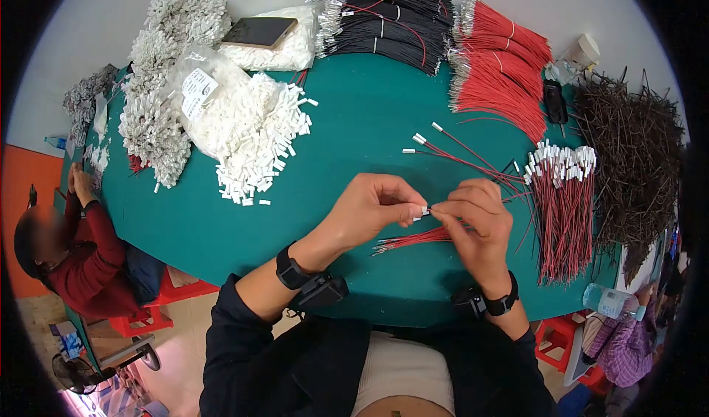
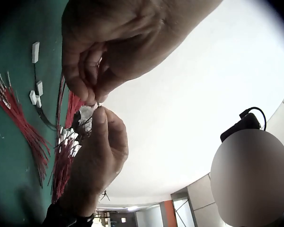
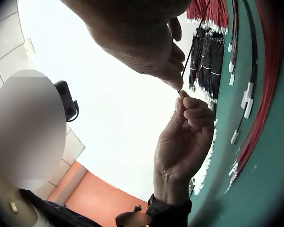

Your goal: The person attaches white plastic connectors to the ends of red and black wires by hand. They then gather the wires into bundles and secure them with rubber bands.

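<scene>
My left hand (image 1: 369, 209) pinches a small white connector housing (image 1: 423, 211) between thumb and forefinger. Right beside it, my right hand (image 1: 478, 221) pinches a thin wire close to its end, with the fingertips of both hands nearly meeting. In the right wrist view that wire (image 3: 190, 57) is dark and trails up past the right hand. The wire's tip is hidden among the fingers. Below the hands lies a bundle of loose red wires (image 1: 413, 238) with bare metal ends. Several wires with white housings (image 1: 419, 138) lie just beyond the right hand.
Loose white housings (image 1: 255, 140) spill from a plastic bag on the green table (image 1: 354, 121). Black wire bundles (image 1: 391, 18) and red wire bundles (image 1: 506, 70) lie at the back. Finished-looking wires (image 1: 565, 217) and a dark wire heap (image 1: 628, 151) are at right. Another person (image 1: 88, 262) sits left.
</scene>
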A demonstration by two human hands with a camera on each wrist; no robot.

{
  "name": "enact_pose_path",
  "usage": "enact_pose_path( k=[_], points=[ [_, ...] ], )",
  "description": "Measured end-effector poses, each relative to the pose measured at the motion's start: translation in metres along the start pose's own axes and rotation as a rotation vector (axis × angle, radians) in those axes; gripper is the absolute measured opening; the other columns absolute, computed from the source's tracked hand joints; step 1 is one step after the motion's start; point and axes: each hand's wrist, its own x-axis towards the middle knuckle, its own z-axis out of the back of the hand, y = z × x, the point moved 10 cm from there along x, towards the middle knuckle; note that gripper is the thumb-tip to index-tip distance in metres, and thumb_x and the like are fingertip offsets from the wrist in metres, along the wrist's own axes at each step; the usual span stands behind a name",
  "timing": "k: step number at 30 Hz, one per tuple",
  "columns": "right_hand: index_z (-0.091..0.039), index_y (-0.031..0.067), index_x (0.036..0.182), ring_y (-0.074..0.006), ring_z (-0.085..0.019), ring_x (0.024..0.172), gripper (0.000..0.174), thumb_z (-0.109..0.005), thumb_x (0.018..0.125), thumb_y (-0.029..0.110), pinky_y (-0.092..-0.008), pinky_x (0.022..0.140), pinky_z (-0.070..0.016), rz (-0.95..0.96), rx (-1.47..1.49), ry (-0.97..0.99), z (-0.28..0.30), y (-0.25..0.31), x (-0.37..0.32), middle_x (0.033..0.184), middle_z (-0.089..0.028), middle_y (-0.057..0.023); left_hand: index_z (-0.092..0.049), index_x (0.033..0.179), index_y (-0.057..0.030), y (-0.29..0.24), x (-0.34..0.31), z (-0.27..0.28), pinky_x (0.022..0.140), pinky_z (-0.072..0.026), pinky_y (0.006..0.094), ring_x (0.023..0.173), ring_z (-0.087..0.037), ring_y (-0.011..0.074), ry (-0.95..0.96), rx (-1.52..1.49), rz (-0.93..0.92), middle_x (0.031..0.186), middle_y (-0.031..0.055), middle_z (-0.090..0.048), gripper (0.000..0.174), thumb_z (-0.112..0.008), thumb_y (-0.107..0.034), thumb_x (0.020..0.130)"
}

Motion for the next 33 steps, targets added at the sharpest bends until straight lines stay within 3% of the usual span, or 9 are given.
enact_pose_path(
  k=[8,10,11,13,15,17,20,27,33],
  points=[
    [-0.072,0.0069,0.099,-0.03,-0.064,0.093,0.028,-0.077,0.073,0.001,-0.0406,0.088,-0.0464,-0.122,-0.095,0.056,0.002,-0.044,0.0,0.095,-0.07,-0.0069,-0.07,0.109,0.0014,-0.012,0.004,0.032,0.077,-0.0524,0.0239,0.087,-0.064,0.0092,-0.19,0.019,-0.112,0.098,0.0051,-0.071,0.019,-0.072,-0.006,0.092],
    [-0.071,0.0061,0.099,-0.0311,-0.063,0.095,0.028,-0.077,0.073,-0.001,-0.0419,0.09,-0.0461,-0.097,-0.307,-0.057,0.014,-0.044,0.005,0.098,-0.069,-0.0083,-0.07,0.107,-0.0027,-0.028,-0.002,0.049,0.079,-0.052,0.0279,0.095,-0.064,0.0155,-0.444,0.289,-0.254,0.105,0.0054,-0.069,0.022,-0.075,-0.007,0.087],
    [-0.07,0.0052,0.097,-0.0321,-0.063,0.095,0.026,-0.076,0.073,-0.001,-0.0425,0.088,-0.0468,-0.084,-0.343,-0.086,0.017,-0.041,0.007,0.098,-0.069,-0.0101,-0.07,0.107,-0.0027,-0.027,-0.002,0.051,0.079,-0.052,0.0279,0.095,-0.064,0.0155,-0.443,0.29,-0.256,0.105,0.0054,-0.069,0.022,-0.075,-0.007,0.087],
    [-0.069,0.0046,0.094,-0.0316,-0.062,0.093,0.023,-0.076,0.073,0.0,-0.0423,0.086,-0.0473,-0.076,-0.269,-0.019,0.013,-0.044,0.003,0.096,-0.068,-0.0101,-0.069,0.103,-0.0063,-0.043,-0.005,0.022,0.081,-0.0513,0.035,0.097,-0.062,0.0253,-0.323,0.986,-0.453,0.105,0.0076,-0.065,0.024,-0.078,-0.009,0.08],
    [-0.068,0.0039,0.092,-0.0311,-0.062,0.09,0.021,-0.077,0.073,0.002,-0.0421,0.083,-0.0477,-0.071,-0.193,0.049,0.007,-0.044,-0.003,0.094,-0.067,-0.0101,-0.069,0.101,-0.0069,-0.03,-0.004,0.011,0.081,-0.0505,0.0381,0.095,-0.06,0.0288,-0.234,1.002,-0.474,0.101,0.0087,-0.063,0.025,-0.079,-0.009,0.078],
    [-0.066,0.0031,0.086,-0.0303,-0.061,0.087,0.019,-0.078,0.072,0.006,-0.0418,0.079,-0.0485,-0.048,0.04,0.486,-0.034,-0.038,-0.018,0.089,-0.065,-0.0098,-0.067,0.097,-0.0063,-0.022,-0.003,-0.01,0.081,-0.0489,0.0417,0.09,-0.056,0.0313,-0.13,1.039,-0.495,0.095,0.0096,-0.06,0.023,-0.078,-0.009,0.077],
    [-0.066,0.003,0.084,-0.0294,-0.061,0.086,0.018,-0.078,0.072,0.009,-0.0414,0.078,-0.049,-0.021,0.044,0.631,-0.054,-0.012,-0.025,0.087,-0.064,-0.0098,-0.066,0.094,-0.0057,-0.024,-0.002,-0.019,0.081,-0.0482,0.0417,0.09,-0.056,0.0316,-0.141,1.056,-0.542,0.092,0.0094,-0.059,0.021,-0.077,-0.007,0.077],
    [-0.065,0.0027,0.084,-0.0297,-0.061,0.088,0.012,-0.072,0.078,0.01,-0.042,0.08,-0.0495,0.004,0.02,0.67,-0.069,-0.008,-0.035,0.087,-0.063,-0.0103,-0.064,0.092,-0.0043,-0.023,-0.002,-0.017,0.078,-0.0491,0.0416,0.086,-0.056,0.0338,-0.134,1.031,-0.496,0.089,0.0105,-0.06,0.015,-0.073,-0.003,0.079],
    [-0.062,0.0013,0.089,-0.0343,-0.063,0.082,0.011,-0.07,0.083,0.008,-0.0435,0.075,-0.0507,-0.106,0.205,0.567,-0.052,-0.012,-0.025,0.086,-0.064,-0.0131,-0.07,0.098,0.0007,-0.019,0.001,0.017,0.071,-0.0523,0.026,0.079,-0.066,0.0121,-0.175,0.458,-0.17,0.086,0.0039,-0.071,0.009,-0.07,-0.006,0.092]
  ],
)
